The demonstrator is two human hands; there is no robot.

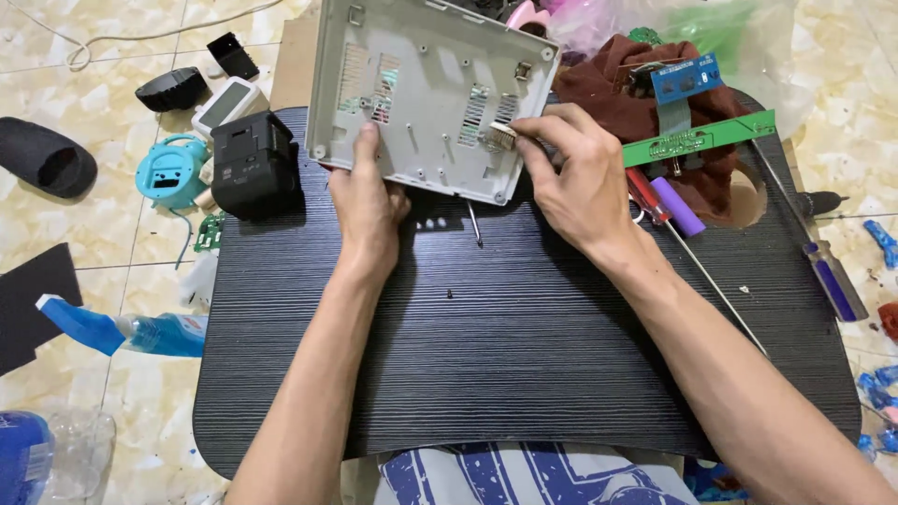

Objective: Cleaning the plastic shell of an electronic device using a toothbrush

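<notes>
A grey plastic device casing (pixel 426 84) with vent slots is propped tilted at the far edge of a small black table (pixel 524 346). My left hand (pixel 367 201) grips the casing's near edge, thumb on its inner face. My right hand (pixel 575 178) pinches a small metal part (pixel 502 137) against the casing's right side. A thin metal pin (pixel 475 225) lies on the table just below the casing.
A black box (pixel 253 164) sits at the table's left corner. Right of my hand lie a green circuit strip (pixel 702 138), a purple-handled screwdriver (pixel 678 208), a long thin rod (pixel 720 295) and a maroon cloth (pixel 645 89). A blue spray bottle (pixel 122 329) and scattered parts cover the tiled floor.
</notes>
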